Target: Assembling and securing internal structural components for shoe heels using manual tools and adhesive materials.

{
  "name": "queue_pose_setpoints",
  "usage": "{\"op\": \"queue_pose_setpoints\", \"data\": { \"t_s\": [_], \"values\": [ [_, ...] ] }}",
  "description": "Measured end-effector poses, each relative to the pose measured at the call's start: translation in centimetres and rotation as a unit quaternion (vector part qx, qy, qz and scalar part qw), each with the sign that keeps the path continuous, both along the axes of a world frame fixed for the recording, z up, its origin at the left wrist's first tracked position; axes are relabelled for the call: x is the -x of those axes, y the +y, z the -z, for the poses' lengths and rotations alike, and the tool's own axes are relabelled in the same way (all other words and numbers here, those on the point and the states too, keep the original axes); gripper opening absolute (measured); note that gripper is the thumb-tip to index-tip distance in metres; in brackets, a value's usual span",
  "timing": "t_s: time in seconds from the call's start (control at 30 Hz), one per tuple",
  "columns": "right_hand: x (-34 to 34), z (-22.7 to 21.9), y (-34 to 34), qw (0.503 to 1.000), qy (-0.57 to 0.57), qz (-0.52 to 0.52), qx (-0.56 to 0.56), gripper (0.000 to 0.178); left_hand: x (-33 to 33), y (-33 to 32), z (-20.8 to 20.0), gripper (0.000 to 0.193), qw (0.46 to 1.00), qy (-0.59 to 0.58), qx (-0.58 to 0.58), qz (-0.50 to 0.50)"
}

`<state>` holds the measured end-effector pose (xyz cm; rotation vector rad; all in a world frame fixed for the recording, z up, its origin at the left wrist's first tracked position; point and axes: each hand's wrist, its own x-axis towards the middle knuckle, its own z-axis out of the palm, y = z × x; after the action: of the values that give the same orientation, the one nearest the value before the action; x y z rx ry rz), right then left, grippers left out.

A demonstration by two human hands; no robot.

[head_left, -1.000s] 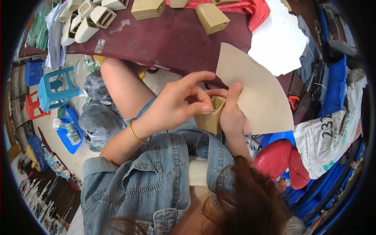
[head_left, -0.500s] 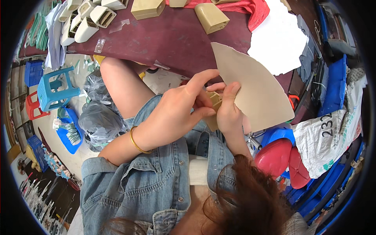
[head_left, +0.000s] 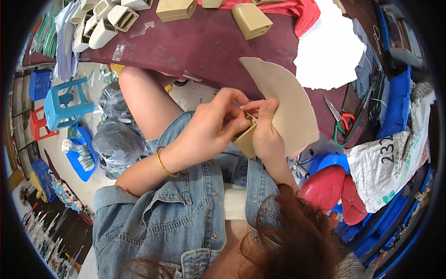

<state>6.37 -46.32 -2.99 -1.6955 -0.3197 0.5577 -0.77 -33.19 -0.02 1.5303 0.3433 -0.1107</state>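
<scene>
My right hand [head_left: 269,137] grips a tan, hollow, wedge-shaped block [head_left: 246,144] that looks like a shoe heel. Its hollow end faces my left hand. Against the block and behind my right thumb stands a thin tan fan-shaped sheet [head_left: 292,107], curving away to the right. My left hand [head_left: 216,121], with a gold bangle at the wrist, has its fingers bent together at the block's hollow end. What those fingertips pinch is hidden. Both hands are above my lap, just off the near edge of the maroon-covered table [head_left: 195,60].
More tan heel blocks [head_left: 251,21] and cream ones [head_left: 103,33] lie along the table's far side. A white sheet [head_left: 330,51] and a red cloth [head_left: 304,16] are at the right, near scissors [head_left: 341,121]. Blue stool [head_left: 69,104] and grey plastic bags [head_left: 118,139] stand left.
The fan-shaped sheet has swung left and down, bending more and uncovering the scissors. My right hand has tilted the block so its hollow end shows more. My left fingers have drawn in closer together.
</scene>
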Motion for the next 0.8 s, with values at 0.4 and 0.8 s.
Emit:
{"op": "queue_pose_setpoints", "data": {
  "t_s": [0.4,0.8],
  "values": [
    [-1.1,0.3,-0.3,0.997,-0.022,0.030,0.073,0.063,0.8,0.6,-1.4,0.008,0.967,-0.129,-0.201,-0.084],
    [-1.3,-0.8,0.3,0.989,-0.136,-0.050,-0.017,0.055,1.1,0.5,-1.0,0.011,0.919,-0.181,-0.347,0.059]
  ]
}}
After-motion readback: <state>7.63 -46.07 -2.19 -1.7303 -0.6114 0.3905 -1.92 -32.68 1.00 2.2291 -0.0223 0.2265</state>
